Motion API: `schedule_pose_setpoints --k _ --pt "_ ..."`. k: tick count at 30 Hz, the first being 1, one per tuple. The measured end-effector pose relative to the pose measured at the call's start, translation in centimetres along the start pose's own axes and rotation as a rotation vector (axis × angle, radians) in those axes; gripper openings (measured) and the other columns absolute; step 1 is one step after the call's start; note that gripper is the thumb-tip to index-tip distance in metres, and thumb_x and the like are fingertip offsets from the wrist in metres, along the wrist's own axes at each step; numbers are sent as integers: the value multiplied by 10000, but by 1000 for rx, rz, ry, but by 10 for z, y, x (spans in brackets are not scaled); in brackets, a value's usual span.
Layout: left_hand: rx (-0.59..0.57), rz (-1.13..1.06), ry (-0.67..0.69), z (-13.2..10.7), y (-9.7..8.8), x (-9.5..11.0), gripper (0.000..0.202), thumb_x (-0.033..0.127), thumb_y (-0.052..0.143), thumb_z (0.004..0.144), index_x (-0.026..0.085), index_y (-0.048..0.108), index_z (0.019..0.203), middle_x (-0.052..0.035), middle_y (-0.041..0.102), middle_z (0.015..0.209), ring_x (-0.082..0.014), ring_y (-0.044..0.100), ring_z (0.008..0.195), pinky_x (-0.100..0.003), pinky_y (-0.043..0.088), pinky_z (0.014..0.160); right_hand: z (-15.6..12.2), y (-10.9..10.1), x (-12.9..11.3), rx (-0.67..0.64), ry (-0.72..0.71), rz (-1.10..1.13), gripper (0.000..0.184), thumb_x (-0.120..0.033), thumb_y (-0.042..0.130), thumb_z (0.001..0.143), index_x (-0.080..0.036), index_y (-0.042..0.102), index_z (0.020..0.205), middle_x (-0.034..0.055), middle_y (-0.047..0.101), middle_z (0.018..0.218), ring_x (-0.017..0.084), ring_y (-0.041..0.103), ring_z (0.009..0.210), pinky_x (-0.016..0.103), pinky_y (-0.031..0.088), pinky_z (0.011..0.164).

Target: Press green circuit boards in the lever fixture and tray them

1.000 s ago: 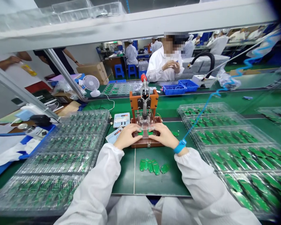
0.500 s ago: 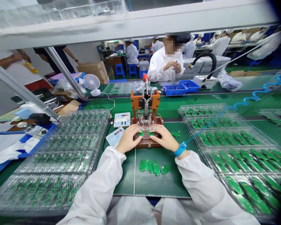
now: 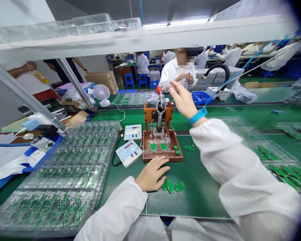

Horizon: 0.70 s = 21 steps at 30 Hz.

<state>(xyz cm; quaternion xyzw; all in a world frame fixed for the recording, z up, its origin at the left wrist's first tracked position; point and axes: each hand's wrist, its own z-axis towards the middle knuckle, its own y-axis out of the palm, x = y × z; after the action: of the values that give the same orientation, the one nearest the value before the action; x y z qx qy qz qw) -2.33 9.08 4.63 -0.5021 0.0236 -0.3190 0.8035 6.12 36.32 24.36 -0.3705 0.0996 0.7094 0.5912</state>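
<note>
My left hand [image 3: 153, 174] rests low over the mat, fingers spread, just in front of the test fixture [image 3: 163, 158]. It partly covers a small group of green circuit boards [image 3: 169, 184]. My right hand [image 3: 182, 99], with a blue wrist strap [image 3: 198, 116], is raised beside the red knob [image 3: 159, 89] of the fixture's toggle clamp [image 3: 160, 112]; its fingers are stretched out and hold nothing I can see. Two green boards [image 3: 163, 146] sit under the fixture's clear plate. Green buttons [image 3: 177, 152] are at its right corner. One more board [image 3: 189, 148] lies right of the fixture.
Clear trays of boards [image 3: 72, 160] are stacked at left, and more trays [image 3: 266, 152] at right, partly behind my right sleeve. Two meter boxes [image 3: 129, 153] with cables stand left of the fixture. A fan [image 3: 101, 93], blue bins [image 3: 202, 97] and a co-worker [image 3: 177, 75] are beyond.
Both hands have left the fixture. My left hand came down toward me over the loose boards; my right hand rose to the clamp's knob. The view tilted up slightly.
</note>
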Motion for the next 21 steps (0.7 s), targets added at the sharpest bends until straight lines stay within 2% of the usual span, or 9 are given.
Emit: schedule_pose_setpoints --k 3,4,6,9,11,13,16,21 --pt "-20 -3 -10 -2 -1 -2 355 190 556 906 165 617 1254 -156 553 1475 -300 433 1451 -549 394 1193 40 16 -12 -197 90 141 688 -774 462 920 -150 696 1088 73 735 987 234 688 1051 503 503 1077" --pt "-21 -2 -13 -2 -1 -2 339 190 555 908 167 627 1238 -152 550 1479 -300 431 1453 -548 394 1194 46 20 -19 -216 76 172 715 -789 460 906 -136 703 1068 68 730 963 229 696 1024 496 521 1055" --pt "-22 0 -16 -3 -1 -2 313 189 554 910 169 643 1210 -147 545 1486 -301 429 1455 -549 391 1196 44 22 -41 -181 -33 185 708 -758 476 916 -126 693 1147 53 714 1002 230 696 1053 488 533 1031" --pt "-21 1 -20 -3 0 -1 298 187 562 908 164 654 1191 -146 541 1489 -306 429 1454 -549 386 1199 8 14 -84 -78 -205 112 581 -621 416 1013 -192 615 1350 34 684 1154 259 649 1214 501 518 1043" --pt "-15 0 -18 -3 0 -1 296 186 567 905 165 657 1185 -145 545 1485 -301 431 1451 -542 388 1199 -30 8 -109 -2 -255 22 437 -507 434 1054 -275 611 1379 18 681 1254 259 622 1273 482 502 1110" --pt "-6 2 -14 -3 0 -2 292 187 571 905 169 660 1181 -142 549 1480 -294 429 1451 -534 390 1200 -65 5 -124 35 -301 -64 366 -378 467 1069 -310 594 1406 3 680 1316 241 632 1268 450 505 1138" --pt "-9 3 -13 -3 1 -2 281 183 565 914 172 664 1177 -133 558 1471 -286 427 1451 -529 384 1205 -101 6 -126 44 -351 -139 395 -213 499 1052 -302 576 1429 2 672 1356 216 643 1260 408 525 1133" --pt "-13 8 -18 -3 2 -3 268 181 548 935 179 670 1174 -120 565 1466 -277 418 1457 -518 373 1212 -122 11 -106 66 -364 -74 450 -83 557 997 -293 615 1391 4 684 1338 207 646 1265 381 545 1121"
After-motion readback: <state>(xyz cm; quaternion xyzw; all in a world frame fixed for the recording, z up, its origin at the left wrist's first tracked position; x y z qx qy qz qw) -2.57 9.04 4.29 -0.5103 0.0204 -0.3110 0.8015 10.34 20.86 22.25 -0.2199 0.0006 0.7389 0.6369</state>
